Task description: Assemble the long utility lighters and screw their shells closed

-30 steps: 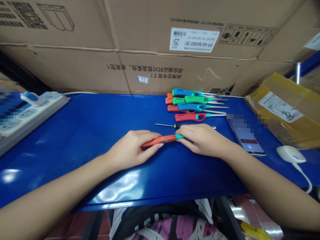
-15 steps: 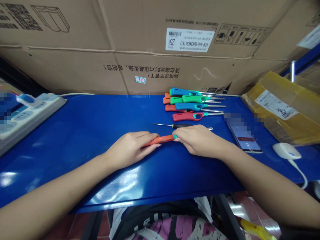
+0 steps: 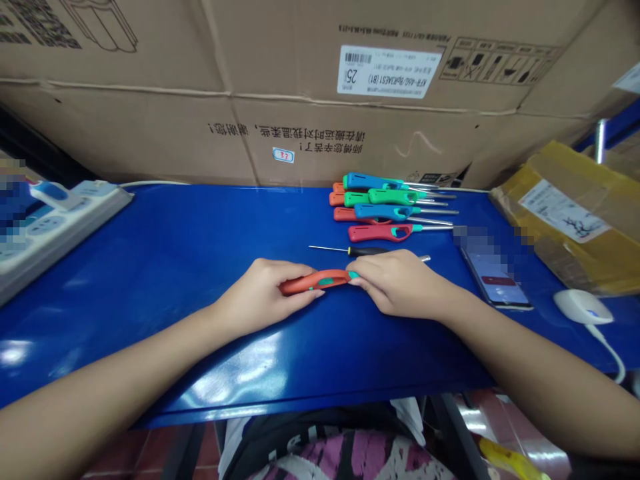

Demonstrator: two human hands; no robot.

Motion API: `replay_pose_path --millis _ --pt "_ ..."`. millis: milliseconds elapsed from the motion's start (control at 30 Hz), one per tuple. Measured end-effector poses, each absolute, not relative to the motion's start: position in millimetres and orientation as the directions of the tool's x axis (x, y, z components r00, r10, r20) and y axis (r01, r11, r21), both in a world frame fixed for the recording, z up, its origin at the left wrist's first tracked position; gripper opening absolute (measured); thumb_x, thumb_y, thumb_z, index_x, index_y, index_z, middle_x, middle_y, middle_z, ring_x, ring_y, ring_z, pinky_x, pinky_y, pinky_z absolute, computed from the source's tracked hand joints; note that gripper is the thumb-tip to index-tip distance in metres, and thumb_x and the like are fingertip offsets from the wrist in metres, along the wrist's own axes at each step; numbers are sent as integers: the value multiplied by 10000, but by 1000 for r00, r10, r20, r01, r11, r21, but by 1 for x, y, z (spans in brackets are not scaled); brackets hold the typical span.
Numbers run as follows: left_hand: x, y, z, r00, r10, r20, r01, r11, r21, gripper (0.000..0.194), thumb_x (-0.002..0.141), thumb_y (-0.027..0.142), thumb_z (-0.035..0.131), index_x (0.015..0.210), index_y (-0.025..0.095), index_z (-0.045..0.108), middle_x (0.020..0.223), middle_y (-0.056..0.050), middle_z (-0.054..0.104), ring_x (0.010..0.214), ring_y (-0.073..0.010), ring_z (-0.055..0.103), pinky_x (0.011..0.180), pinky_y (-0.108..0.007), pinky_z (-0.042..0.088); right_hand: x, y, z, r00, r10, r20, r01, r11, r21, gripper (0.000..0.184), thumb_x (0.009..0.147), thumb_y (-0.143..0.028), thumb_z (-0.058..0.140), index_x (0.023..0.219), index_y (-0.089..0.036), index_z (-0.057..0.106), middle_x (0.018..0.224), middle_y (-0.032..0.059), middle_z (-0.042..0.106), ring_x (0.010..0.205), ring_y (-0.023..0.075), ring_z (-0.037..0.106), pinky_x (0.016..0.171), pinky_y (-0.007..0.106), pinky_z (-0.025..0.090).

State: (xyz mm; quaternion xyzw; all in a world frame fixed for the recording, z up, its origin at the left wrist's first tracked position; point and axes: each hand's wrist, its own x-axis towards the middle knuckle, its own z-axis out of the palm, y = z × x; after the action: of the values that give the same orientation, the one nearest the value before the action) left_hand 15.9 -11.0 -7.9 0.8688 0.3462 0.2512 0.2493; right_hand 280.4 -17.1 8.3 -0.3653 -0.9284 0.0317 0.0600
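Observation:
An orange long-nose lighter with a green trigger is held between my two hands, low over the blue table. My left hand is closed round its handle end. The green collar end sits in the pinch of my right hand, which hides the metal tube. Just behind that hand lies a screwdriver with a black and yellow handle, partly covered. Farther back, several long-nose lighters in red, green, blue and orange lie in a pile, a red lighter nearest me, metal tubes pointing right.
A cardboard box walls off the back of the blue table. On the left stands a white power strip. To the right are a phone, a white corded device and a yellow-taped parcel.
The orange lighter has rolled in my hands, so its trigger and guard now show more. Both hands keep their hold. The whole view has shifted slightly.

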Motion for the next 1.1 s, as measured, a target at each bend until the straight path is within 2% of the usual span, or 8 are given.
replay_pose_path --millis 200,400,467,667,867,967,1033,1100 --pt "16 -10 -6 612 763 210 464 -561 686 281 931 386 685 1130 213 782 865 5 786 612 -93 587 581 -194 417 284 -15 7 -729 671 136 662 741 -111 302 1052 -292 406 1024 -163 678 885 63 731 775 188 644 638 299 338" --pt "16 -9 -8 611 764 208 472 -562 679 249 918 370 698 1090 213 786 884 1 790 679 -119 653 629 -205 460 281 -16 10 -714 694 91 683 719 -127 316 1054 -318 407 988 -169 677 892 57 726 794 193 655 642 306 357" --pt "16 -9 -9 621 744 246 461 -601 653 242 931 347 682 1107 210 776 962 -21 795 767 -142 696 699 -221 499 280 -16 11 -706 705 67 693 708 -138 318 1056 -333 404 992 -173 671 902 51 729 805 198 667 647 312 379" --pt "15 -11 -7 588 729 351 540 -676 502 305 931 368 663 1183 208 721 1069 -56 755 891 -185 705 813 -282 532 286 -15 15 -641 744 190 717 668 -198 385 1039 -411 476 1354 -200 547 1322 83 687 1157 248 663 863 352 506" --pt "8 -3 0 568 765 304 631 -642 436 341 949 419 617 1228 232 676 1148 -45 727 1023 -233 681 884 -337 506 295 -7 21 -583 789 194 753 614 -235 290 1045 -409 447 1199 -223 608 1201 70 697 1062 239 667 813 361 526" --pt "4 2 3 516 823 238 642 -556 528 265 961 437 587 1100 228 670 982 -11 723 845 -188 671 737 -290 479 296 -2 19 -566 739 366 732 655 -189 314 974 -400 571 1227 -215 592 1200 111 640 1118 280 601 947 445 488" --pt "2 5 5 448 871 201 669 -476 571 280 962 485 568 1009 220 647 809 16 677 684 -162 613 628 -270 426 295 -1 17 -502 669 549 728 669 -150 393 911 -365 645 1268 -217 570 1214 131 591 1170 307 547 1012 498 440" --pt "2 6 5 398 899 182 695 -425 580 332 957 544 552 957 219 620 720 32 625 610 -153 562 583 -266 384 293 -1 16 -440 611 658 717 680 -152 356 898 -320 639 1233 -217 579 1176 125 582 1157 297 536 1024 502 422"
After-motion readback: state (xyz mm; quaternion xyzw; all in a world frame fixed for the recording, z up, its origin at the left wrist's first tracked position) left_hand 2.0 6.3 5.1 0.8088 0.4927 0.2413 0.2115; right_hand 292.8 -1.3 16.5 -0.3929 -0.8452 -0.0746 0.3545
